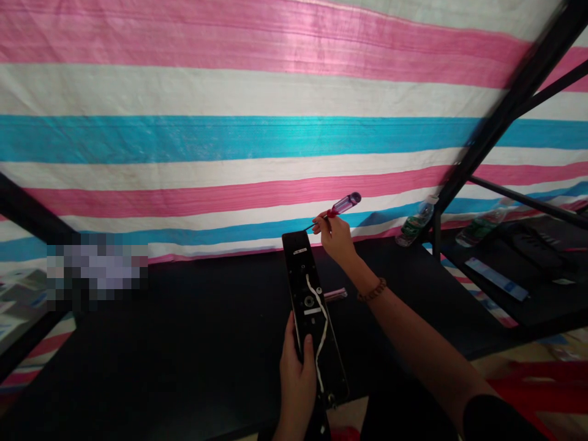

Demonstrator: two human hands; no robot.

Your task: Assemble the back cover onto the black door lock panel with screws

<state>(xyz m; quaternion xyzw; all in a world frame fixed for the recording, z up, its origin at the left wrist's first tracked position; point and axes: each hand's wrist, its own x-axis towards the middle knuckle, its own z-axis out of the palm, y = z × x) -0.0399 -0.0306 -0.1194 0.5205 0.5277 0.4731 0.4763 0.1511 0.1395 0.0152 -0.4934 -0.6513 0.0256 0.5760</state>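
Observation:
My left hand (298, 367) is wrapped round the lower left side of a long black panel (296, 260), which looks like part of an electronic door lock. A white cable (323, 334) runs down the panel's face, past screws and a round fitting. In my right hand (337, 239) is a screwdriver (344, 204) with a clear purple-pink handle, pinched near where shaft meets handle. Its shaft slants down to the left, and the tip is at the panel's far end; whether it touches is unclear. A thin pinkish object (335, 294) lies on the table just right of the panel, partly hidden.
Beneath is a black table (184, 343), with a striped plastic sheet (229, 141) behind it. A water bottle (417, 222) leans by the black metal frame (487, 122) at right. On the neighbouring table are another bottle (482, 225) and a blue-white box (496, 278). A blurred patch (98, 266) is at left.

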